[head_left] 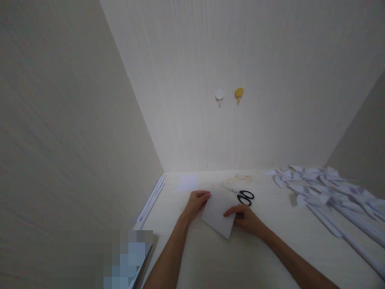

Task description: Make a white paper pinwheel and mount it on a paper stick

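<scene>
A white sheet of paper [217, 214] is just in front of the black-handled scissors [241, 194], on their left side, with 2 hands on it. The left hand [196, 204] pinches its far left edge; the right hand [246, 218], nearer than the scissors, grips its right edge, 1 finger laid across the face. Left of the scissors a smaller white paper [188, 182] lies flat on the tabletop [264, 257], and farther left are slim paper rolls [152, 198]. Well right of the scissors spread white paper tubes [345, 233] with pointed paper flaps [313, 196].
</scene>
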`<state>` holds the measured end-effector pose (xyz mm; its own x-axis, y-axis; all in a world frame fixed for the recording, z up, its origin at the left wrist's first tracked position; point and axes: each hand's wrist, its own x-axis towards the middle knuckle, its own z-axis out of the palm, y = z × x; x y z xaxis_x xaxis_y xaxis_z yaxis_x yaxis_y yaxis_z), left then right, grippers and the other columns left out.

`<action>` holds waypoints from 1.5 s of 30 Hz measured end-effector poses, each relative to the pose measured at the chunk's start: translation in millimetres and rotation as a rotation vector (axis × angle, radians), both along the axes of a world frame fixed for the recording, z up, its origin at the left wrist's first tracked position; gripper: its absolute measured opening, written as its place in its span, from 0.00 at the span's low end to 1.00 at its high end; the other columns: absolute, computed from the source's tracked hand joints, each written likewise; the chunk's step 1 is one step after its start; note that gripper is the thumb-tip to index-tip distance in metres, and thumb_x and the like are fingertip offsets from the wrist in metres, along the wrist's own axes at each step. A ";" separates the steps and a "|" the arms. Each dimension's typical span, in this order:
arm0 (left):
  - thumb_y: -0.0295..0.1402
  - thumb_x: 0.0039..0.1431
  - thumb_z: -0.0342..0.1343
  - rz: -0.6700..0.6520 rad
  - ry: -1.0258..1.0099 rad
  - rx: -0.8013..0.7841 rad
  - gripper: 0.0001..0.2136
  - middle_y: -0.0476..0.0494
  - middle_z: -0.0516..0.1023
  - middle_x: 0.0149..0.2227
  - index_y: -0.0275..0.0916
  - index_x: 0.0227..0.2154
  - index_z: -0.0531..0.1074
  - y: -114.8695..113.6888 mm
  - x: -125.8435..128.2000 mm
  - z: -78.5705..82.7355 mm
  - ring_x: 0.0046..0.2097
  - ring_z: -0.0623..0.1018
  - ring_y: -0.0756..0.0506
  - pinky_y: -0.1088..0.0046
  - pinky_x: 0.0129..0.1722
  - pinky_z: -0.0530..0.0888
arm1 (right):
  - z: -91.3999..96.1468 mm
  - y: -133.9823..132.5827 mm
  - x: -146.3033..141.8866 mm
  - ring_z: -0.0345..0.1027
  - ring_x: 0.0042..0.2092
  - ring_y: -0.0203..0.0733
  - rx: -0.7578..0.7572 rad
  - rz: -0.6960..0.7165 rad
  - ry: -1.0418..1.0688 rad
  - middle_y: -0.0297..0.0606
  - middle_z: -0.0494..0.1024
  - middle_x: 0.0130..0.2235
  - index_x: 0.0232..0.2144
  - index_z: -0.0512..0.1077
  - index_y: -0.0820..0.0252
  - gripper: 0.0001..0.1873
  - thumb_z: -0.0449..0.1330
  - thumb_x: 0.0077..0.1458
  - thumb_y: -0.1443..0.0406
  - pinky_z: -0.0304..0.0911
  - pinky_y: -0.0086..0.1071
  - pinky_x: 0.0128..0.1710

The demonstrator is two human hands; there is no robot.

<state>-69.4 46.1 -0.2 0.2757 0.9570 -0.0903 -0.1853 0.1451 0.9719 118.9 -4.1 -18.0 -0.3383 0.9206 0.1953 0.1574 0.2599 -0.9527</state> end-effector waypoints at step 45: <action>0.35 0.43 0.53 -0.093 0.345 0.251 0.11 0.45 0.76 0.25 0.34 0.26 0.75 -15.3 36.0 -4.5 0.26 0.71 0.49 0.74 0.27 0.66 | 2.0 5.3 0.0 0.64 0.32 0.41 0.370 -0.439 -0.313 0.36 0.71 0.24 0.15 0.68 0.56 0.12 0.54 0.44 0.58 0.56 0.35 0.34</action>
<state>-33.4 30.9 -4.8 0.3564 0.9335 0.0403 0.1593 -0.1032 0.9818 118.9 1.2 -16.0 -0.0381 0.8770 0.4790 0.5789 0.4101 -0.7048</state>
